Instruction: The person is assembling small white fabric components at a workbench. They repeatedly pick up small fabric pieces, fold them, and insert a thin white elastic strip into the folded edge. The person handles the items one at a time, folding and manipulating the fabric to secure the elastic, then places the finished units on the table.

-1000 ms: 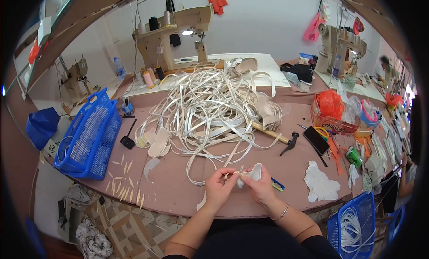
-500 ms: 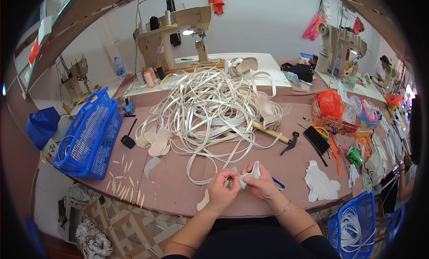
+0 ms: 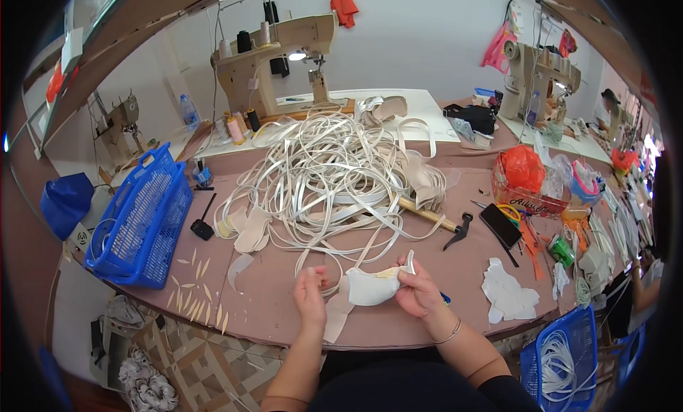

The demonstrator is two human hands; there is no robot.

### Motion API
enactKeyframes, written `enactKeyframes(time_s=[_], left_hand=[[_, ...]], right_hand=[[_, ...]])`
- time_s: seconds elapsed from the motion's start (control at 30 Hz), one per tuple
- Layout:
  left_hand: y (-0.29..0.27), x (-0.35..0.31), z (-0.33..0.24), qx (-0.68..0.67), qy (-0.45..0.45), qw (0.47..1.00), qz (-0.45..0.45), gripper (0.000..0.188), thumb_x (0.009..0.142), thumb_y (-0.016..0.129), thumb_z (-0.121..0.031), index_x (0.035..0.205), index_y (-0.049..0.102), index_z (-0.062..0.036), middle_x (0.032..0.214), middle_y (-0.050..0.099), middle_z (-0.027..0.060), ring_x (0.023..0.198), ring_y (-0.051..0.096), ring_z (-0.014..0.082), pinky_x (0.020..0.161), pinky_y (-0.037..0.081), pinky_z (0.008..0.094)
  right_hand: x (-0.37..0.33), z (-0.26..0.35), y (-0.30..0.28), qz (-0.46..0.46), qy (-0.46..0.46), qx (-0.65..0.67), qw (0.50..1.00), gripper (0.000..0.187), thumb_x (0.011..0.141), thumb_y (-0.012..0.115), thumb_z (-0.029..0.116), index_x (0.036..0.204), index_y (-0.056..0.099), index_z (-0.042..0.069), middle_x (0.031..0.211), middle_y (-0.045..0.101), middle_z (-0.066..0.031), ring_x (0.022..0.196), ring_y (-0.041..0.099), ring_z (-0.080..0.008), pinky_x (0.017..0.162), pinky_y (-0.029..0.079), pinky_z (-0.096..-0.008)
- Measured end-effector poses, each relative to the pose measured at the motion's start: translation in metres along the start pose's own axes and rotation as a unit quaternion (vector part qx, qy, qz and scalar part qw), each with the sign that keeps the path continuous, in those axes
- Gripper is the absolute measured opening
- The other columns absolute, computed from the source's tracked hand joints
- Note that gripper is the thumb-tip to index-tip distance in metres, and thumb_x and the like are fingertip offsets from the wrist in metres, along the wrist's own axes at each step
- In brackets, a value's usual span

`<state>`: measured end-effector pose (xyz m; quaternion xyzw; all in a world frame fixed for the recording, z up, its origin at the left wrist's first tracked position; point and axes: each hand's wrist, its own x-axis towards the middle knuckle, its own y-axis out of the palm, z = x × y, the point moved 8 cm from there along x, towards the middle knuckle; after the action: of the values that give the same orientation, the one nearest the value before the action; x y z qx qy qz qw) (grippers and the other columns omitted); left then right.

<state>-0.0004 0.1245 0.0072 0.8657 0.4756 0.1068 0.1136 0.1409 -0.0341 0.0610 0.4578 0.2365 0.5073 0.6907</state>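
My right hand (image 3: pixel 418 290) pinches one end of a white, curved leather-like piece (image 3: pixel 373 289) above the table's front edge. A cream-yellow strip shows along the piece's upper edge. To the left of it, my left hand (image 3: pixel 311 292) is lifted away with loosely bent fingers, and nothing shows in it. Under the white piece's left end lies a pale beige piece (image 3: pixel 338 318), partly covered. Beyond my hands spreads a large tangled heap of white and cream strips (image 3: pixel 334 177), one loop of it reaching close to my left hand.
A hammer (image 3: pixel 461 231) and a black phone (image 3: pixel 500 226) lie right of the heap, near a stack of white cut pieces (image 3: pixel 509 291). At left stand a blue basket (image 3: pixel 146 220), small yellowish slivers (image 3: pixel 192 298) and a black walkie-talkie-like device (image 3: pixel 203 228). A sewing machine (image 3: pixel 277 63) stands behind.
My left hand has let go of the white piece and moved left. The piece, bunched between both hands before, now hangs spread out from my right hand.
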Motion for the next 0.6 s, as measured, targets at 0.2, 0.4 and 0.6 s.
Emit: enactKeyframes(time_s=[0.2,0.4,0.6], left_hand=[[0.069,-0.03,-0.018,0.104,0.044,0.952,0.285,0.067,0.076,0.063,-0.008,0.134,0.029,-0.0024,0.136,0.032,0.0119,0.124,0.034,0.0239,0.103,0.027,0.0362],[0.09,-0.037,-0.019,-0.259,-0.055,0.959,0.099,0.05,0.079,0.058,0.001,0.125,0.038,-0.002,0.123,0.048,0.0111,0.113,0.047,0.0231,0.096,0.038,0.0354],[0.073,-0.036,-0.046,-0.042,0.037,0.998,-0.004,0.021,0.08,0.063,-0.006,0.098,0.062,0.0041,0.091,0.064,0.0076,0.083,0.06,0.0123,0.074,0.047,0.0255]], right_hand=[[0.007,-0.003,-0.004,-0.031,-0.029,0.052,0.998,0.019,0.086,0.049,0.003,0.105,0.05,0.005,0.106,0.057,-0.0115,0.104,0.053,-0.0224,0.094,0.04,-0.0395],[0.009,-0.02,0.005,-0.112,0.011,-0.071,0.991,0.031,0.085,0.055,0.006,0.113,0.043,0.006,0.106,0.054,-0.0091,0.101,0.053,-0.0203,0.087,0.042,-0.0374],[-0.028,0.044,0.085,-0.056,-0.415,-0.736,0.531,0.028,0.071,0.066,0.001,0.097,0.056,0.002,0.096,0.057,-0.0136,0.084,0.056,-0.0235,0.073,0.048,-0.0343]])
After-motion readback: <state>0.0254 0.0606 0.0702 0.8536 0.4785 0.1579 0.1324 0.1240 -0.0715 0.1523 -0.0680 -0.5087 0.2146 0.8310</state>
